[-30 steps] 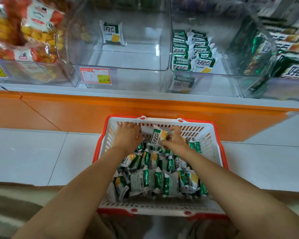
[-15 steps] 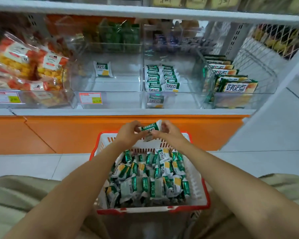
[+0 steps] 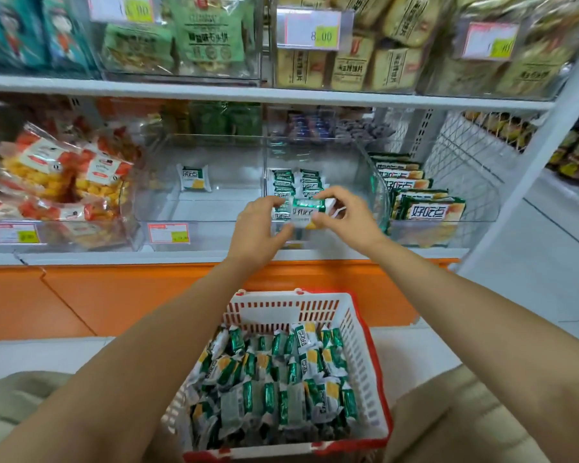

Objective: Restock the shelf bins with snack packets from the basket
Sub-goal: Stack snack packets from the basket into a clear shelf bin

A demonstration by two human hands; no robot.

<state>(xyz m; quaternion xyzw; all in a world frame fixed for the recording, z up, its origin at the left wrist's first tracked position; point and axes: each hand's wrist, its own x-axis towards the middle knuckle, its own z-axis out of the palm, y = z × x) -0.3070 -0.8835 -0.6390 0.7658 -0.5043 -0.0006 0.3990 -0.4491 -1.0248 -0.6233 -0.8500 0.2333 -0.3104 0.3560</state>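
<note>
Snack packet (image 3: 306,212), now raised from the basket (image 3: 358,315) at lower centre, is pinched endwise between left grip (image 3: 259,228) and right grip (image 3: 345,217) before the centre bin (image 3: 348,168); placement is judged imminent.

One wide-angle camera on the person's head looks forward and down, close above the red-rimmed white plastic basket (image 3: 362,345). It faces the nearby clear plastic shelf bins (image 3: 214,225).

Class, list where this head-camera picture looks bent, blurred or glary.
Head view: the shelf edge bows, wide-angle distortion. Head view: the packet, pinched by left hand and right hand, is slightly motion-blurred. Head view: the clear bin wall carries pale reflections.
</note>
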